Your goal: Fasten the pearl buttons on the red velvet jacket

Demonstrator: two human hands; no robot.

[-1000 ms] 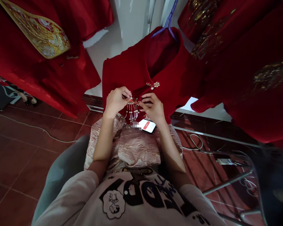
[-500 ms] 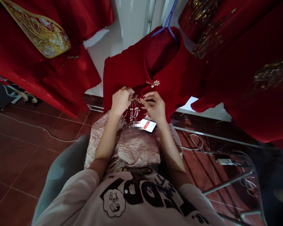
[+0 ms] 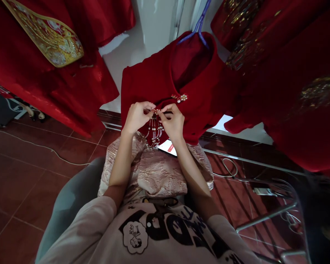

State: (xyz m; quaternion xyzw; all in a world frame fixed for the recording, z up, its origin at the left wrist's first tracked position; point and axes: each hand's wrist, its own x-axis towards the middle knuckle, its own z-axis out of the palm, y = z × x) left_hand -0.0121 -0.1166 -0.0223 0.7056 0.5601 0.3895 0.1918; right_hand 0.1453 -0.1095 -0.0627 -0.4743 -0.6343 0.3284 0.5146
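Observation:
A red jacket (image 3: 148, 80) hangs in front of me on a purple hanger (image 3: 199, 25), its lower part at my lap. My left hand (image 3: 136, 117) pinches the top of a beaded tassel ornament (image 3: 154, 132) against the jacket front. Thumb and forefinger of my right hand (image 3: 172, 121) close on the same small beaded piece from the other side. Strands of pale beads dangle below the fingers. Higher on the jacket is a pearl flower clasp (image 3: 182, 98). A lit phone (image 3: 166, 147), partly behind my right wrist, lies on pink brocade cloth (image 3: 162, 172).
Red garments with gold embroidery (image 3: 63, 44) hang at left, and sequined red ones (image 3: 286, 91) at right. A metal frame (image 3: 266, 216) stands at lower right near white cables (image 3: 229, 167). Another cable (image 3: 52, 149) runs over the tiled floor (image 3: 24, 183) at left.
My right hand has shifted left to meet my left hand at the top of the beaded ornament. My left hand has turned, its thumb showing now. The right wrist covers more of the phone.

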